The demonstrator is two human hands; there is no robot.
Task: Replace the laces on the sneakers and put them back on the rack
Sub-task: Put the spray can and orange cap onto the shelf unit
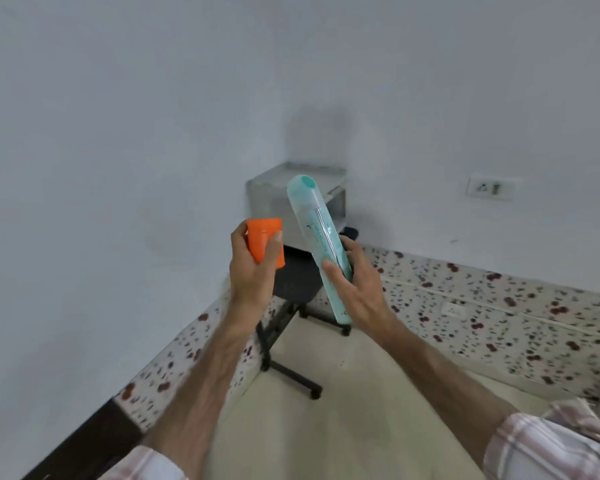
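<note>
Left hand [253, 268] grips an orange cap [265, 242], fingers curled round it; right hand [357, 285] wraps a long teal tube [317, 237], tilted up, open end toward the wall. No sneakers, laces or rack visible. Behind: a wheeled black stand [291, 299] and a grey cabinet [291, 188] in the corner. Best recap squarely, then go find the shoes.

Single head-worn wide-angle view, facing forward and down, near the hands [305, 271]
</note>
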